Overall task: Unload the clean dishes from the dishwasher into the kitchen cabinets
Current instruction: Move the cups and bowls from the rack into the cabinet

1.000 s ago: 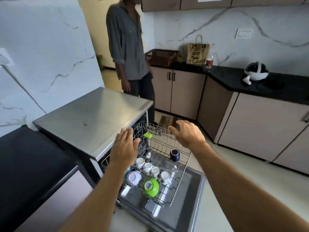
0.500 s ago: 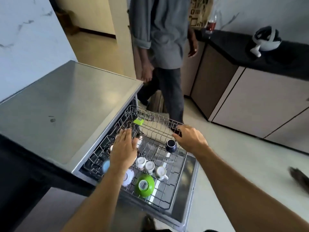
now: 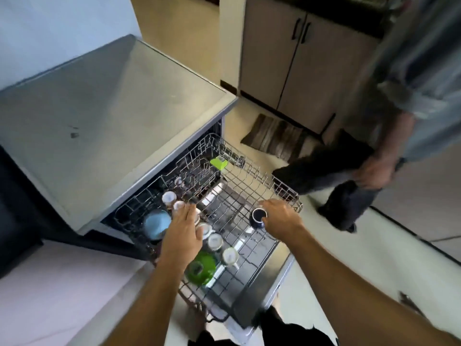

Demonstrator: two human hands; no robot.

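Note:
The wire dishwasher rack is pulled out over the open door. It holds several small white cups, a light blue bowl, a green bowl and a dark blue cup. My left hand hovers flat, fingers apart, over the white cups and holds nothing. My right hand reaches down beside the dark blue cup, fingers touching or nearly touching its right side; a grip is not visible.
The steel dishwasher top fills the left. Another person stands close at the right of the rack. Beige base cabinets and a striped floor mat lie beyond. A green clip sits on the rack's back.
My head has tilted further down and closer. Both hands have dropped lower into the rack, the right one reaching the dark blue cup. The other person has moved from behind the rack to the right.

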